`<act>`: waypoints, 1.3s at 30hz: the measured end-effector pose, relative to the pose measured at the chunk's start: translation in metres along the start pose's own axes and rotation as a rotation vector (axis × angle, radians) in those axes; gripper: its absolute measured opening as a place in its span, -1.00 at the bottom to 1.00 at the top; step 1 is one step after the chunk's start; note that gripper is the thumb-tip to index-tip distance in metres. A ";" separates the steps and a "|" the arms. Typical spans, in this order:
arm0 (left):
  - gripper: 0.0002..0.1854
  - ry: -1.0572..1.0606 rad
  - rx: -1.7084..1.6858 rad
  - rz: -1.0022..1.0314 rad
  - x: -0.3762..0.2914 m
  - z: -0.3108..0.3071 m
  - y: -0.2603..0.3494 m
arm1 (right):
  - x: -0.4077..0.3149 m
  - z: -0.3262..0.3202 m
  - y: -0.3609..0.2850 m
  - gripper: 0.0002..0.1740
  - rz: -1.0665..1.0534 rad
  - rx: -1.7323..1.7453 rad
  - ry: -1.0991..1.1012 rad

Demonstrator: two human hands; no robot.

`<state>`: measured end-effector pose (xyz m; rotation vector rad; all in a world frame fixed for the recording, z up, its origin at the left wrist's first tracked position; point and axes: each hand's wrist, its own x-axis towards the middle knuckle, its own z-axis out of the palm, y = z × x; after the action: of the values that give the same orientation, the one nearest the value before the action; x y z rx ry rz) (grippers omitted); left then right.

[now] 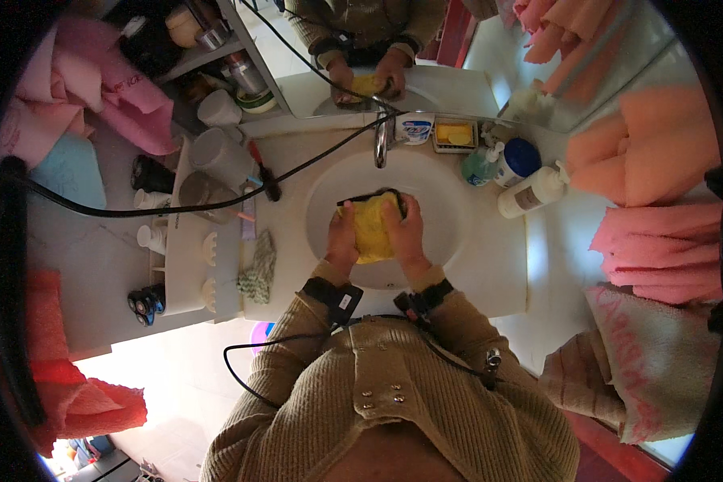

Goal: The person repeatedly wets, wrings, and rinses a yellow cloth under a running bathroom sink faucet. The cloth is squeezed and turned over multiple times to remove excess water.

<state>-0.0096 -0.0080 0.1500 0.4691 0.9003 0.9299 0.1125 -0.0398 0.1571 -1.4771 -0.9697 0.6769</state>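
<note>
Both my hands are over the white washbasin (452, 208), gripping a yellow cloth (375, 235) from its two sides. My left hand (341, 238) has its thumb on the cloth's left edge. On the right edge lies the thumb of my right hand (406, 232). A thin dark rim of some object (361, 197) shows along the far side of the cloth; most of it is hidden, so I cannot tell what it is. The chrome faucet (381, 141) stands just beyond my hands, and no stream of water is visible.
Behind the basin's right side stand a soap box (456, 134), a green pump bottle (481, 165), a blue-lidded jar (520, 158) and a white pump bottle (530, 191). At left are a brush (270, 181), a patterned cloth (259, 268) and a storage rack (187, 265). Towels (657, 253) hang right. A black cable (217, 205) crosses the view.
</note>
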 end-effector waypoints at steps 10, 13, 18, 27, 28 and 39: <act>-0.60 -0.004 0.416 0.164 -0.004 0.017 -0.014 | 0.020 0.015 -0.021 -0.61 -0.055 -0.390 -0.070; -0.60 -0.385 -0.094 0.116 0.007 0.008 -0.007 | -0.004 0.016 -0.018 -0.61 -0.311 -0.299 -0.085; -0.64 -0.186 0.234 0.255 -0.001 0.013 -0.014 | 0.012 0.009 -0.014 -0.61 -0.185 -0.378 -0.203; -0.62 -0.298 0.126 0.039 0.017 0.002 -0.010 | 0.001 0.014 0.004 -0.68 -0.126 -0.426 -0.299; -0.62 -0.303 0.134 0.057 0.016 0.003 -0.013 | 0.006 0.011 0.003 -0.68 -0.160 -0.504 -0.306; -0.64 -0.089 0.033 -0.146 0.008 0.010 -0.005 | -0.003 0.022 0.019 -0.70 -0.244 -0.368 -0.164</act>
<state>0.0030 -0.0035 0.1484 0.4629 0.8585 0.7565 0.0961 -0.0312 0.1352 -1.6009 -1.4338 0.4616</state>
